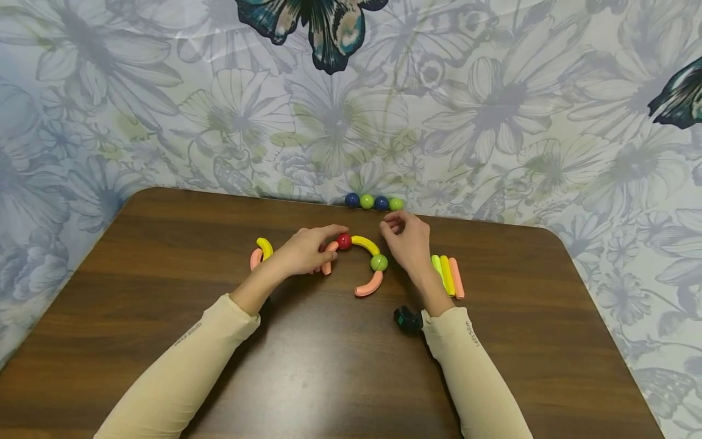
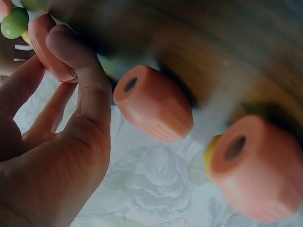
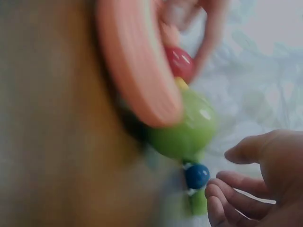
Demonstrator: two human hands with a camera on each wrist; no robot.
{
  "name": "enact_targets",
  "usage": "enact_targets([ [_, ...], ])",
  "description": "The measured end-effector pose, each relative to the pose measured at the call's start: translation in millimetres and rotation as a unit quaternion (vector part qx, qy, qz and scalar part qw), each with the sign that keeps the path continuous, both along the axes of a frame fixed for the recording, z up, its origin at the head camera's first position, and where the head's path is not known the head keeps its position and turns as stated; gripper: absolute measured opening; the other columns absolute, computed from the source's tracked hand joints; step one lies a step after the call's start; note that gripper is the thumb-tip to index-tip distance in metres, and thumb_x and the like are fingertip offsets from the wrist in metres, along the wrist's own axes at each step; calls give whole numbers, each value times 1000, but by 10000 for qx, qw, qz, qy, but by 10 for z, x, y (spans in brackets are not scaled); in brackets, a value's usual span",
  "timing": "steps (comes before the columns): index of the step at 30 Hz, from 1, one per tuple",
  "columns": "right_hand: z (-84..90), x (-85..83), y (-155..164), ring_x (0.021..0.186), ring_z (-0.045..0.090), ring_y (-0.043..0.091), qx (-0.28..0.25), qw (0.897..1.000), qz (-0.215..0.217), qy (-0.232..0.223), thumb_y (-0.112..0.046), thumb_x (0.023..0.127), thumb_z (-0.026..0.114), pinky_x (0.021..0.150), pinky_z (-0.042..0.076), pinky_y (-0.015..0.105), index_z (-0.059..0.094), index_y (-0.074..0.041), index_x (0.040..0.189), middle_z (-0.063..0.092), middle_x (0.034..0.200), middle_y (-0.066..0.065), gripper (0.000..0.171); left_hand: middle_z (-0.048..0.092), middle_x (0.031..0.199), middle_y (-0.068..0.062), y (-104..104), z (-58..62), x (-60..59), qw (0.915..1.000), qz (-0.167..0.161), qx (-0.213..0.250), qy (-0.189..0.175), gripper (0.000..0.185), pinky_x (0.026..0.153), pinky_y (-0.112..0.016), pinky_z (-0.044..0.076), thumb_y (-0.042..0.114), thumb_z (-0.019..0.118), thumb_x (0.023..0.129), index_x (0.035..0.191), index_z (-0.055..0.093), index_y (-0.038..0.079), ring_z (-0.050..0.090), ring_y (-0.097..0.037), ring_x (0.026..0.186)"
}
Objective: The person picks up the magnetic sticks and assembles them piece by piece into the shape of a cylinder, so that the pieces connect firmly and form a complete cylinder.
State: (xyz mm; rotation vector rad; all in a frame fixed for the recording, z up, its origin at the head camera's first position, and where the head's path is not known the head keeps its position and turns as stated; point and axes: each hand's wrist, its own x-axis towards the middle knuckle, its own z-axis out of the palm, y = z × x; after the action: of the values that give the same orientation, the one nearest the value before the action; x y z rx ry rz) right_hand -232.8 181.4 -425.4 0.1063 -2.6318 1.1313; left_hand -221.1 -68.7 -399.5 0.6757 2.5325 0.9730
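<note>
Our left hand (image 1: pixel 304 250) is pinching a pink curved stick (image 1: pixel 329 258) right up against the red ball (image 1: pixel 343 241), which sits at the fingertips. From there a yellow curved stick (image 1: pixel 365 244), a green ball (image 1: pixel 379 263) and another pink curved piece (image 1: pixel 369 286) arc between both hands. Our right hand (image 1: pixel 408 242) hovers loosely curled, holding nothing, just short of a row of four balls (image 1: pixel 373 202) beyond it.
</note>
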Motion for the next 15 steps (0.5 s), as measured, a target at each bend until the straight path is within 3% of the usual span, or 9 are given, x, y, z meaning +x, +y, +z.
enact_targets([
  [3,32,-130,48,93,72,29,-126,9996,-238,65,-13,98,72,85,58,43,75,0,116,77,106,15,23,65,77,-7,1,0,13,9992,-33,-190,348,52,61,-30,51,12,68,102,153,55,13,59,-17,60],
  [6,52,-248,79,99,73,32,-145,9995,-285,64,-8,98,70,89,58,47,71,1,126,74,119,18,30,67,90,-8,15,-5,28,9965,42,-365,753,40,73,-37,50,17,71,101,140,66,10,61,-22,79],
  [10,56,-377,102,100,70,34,232,9995,-210,-9,-5,97,68,95,54,51,67,-3,136,69,132,19,39,69,109,-11,42,-36,34,9931,159,-452,1074,30,88,-46,52,20,76,98,126,74,9,63,-28,100],
  [15,46,-486,131,96,63,34,734,9970,-136,-224,-6,97,69,87,53,50,64,-6,141,64,133,20,45,68,105,-11,61,-47,27,9916,271,-387,1200,22,85,-43,53,19,80,94,114,76,9,62,-27,94],
])
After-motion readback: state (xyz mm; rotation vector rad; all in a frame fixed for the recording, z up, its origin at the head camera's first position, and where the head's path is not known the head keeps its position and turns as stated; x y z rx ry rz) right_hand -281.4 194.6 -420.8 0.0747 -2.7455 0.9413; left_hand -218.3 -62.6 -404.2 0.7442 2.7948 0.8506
